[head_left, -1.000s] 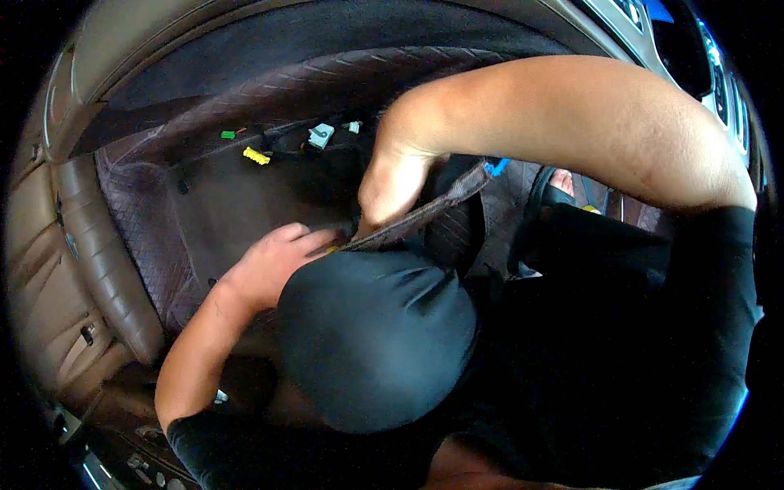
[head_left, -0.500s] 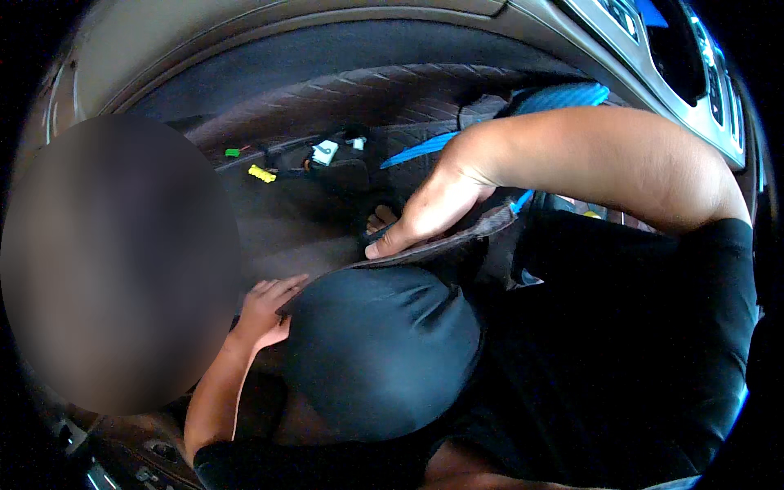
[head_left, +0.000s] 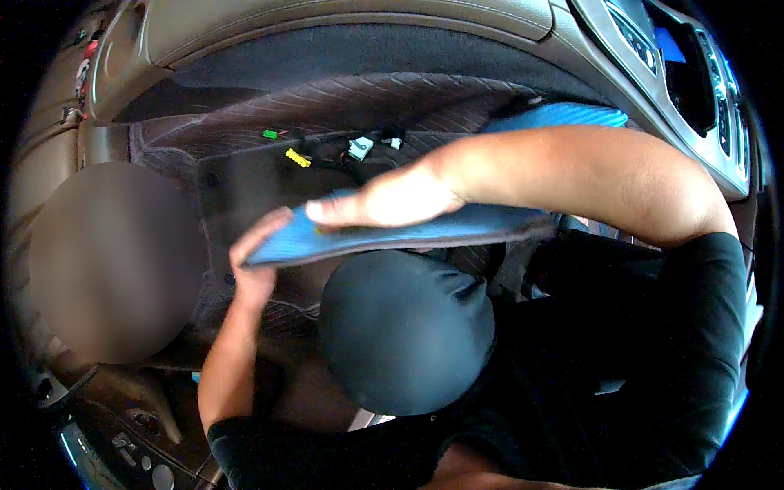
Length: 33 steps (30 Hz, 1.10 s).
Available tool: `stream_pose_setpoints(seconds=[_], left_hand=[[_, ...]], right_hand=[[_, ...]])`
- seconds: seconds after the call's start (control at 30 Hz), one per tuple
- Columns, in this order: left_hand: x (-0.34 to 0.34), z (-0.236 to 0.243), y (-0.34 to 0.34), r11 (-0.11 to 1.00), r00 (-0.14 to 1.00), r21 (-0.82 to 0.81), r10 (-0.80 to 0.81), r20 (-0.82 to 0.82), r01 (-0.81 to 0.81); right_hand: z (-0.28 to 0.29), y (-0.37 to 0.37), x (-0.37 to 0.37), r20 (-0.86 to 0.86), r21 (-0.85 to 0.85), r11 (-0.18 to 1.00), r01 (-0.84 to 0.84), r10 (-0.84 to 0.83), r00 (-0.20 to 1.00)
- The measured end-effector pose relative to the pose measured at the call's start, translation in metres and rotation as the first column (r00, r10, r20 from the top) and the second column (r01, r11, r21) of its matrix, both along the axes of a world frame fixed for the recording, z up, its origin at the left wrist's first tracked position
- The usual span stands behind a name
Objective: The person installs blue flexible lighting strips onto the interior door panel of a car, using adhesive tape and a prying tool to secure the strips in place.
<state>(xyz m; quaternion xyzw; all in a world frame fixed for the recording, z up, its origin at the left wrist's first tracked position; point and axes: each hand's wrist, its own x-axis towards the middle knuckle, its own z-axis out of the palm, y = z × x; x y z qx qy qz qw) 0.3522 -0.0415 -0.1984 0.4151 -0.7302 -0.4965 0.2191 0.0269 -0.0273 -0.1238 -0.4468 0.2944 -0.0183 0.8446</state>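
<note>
Blue mat over dark car floor; stitched tan trim beyond.

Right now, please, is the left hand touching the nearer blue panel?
Touching: the head view shows the left hand gripping the left end of the nearer blue panel.

Light is uneven: cool highlights glare on the silver trim, right of and above the blue mat, and the right forearm beside that mat is brightly lit. The floor above the mat's left end lies dim and grainy, while the black shirt below and right of it sinks into near-featureless shadow. Motion blur softens the mat and both grips. Left of the mat, a smooth blurred oval hides detail. Fisheye distortion bows the brown trim above it.
</note>
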Motion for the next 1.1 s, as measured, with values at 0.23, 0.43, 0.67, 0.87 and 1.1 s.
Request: stream_pose_setpoints(seconds=[0.23,0.43,0.67,0.87,1.1], left_hand=[[-0.037,0.045,-0.049,0.846,0.978,-0.49,0.163,-0.132,-0.208],[-0.081,0.047,-0.021,0.803,0.684,0.13,0.569,-0.456,-0.582],[-0.142,0.149,0.018,0.616,0.463,0.745,0.755,-0.465,-0.257],[-0.108,0.15,0.016,0.571,0.633,0.696,0.744,-0.214,-0.436],[-0.144,0.212,0.054,0.681,0.472,0.621,0.725,-0.501,-0.388]], right_hand=[[0.034,-0.006,-0.025,-0.222,-0.686,0.723,-0.082,-0.1,0.97],[0.021,0.042,-0.051,-0.174,-0.831,0.556,0.018,-0.292,0.94],[0.025,0.047,-0.022,-0.072,-0.862,0.475,0.181,-0.467,0.882],[0.075,0.038,0.027,0.187,-0.71,0.548,0.443,-0.459,0.868],[0.108,0.005,-0.016,0.216,-0.902,0.163,0.399,-0.631,0.746]])
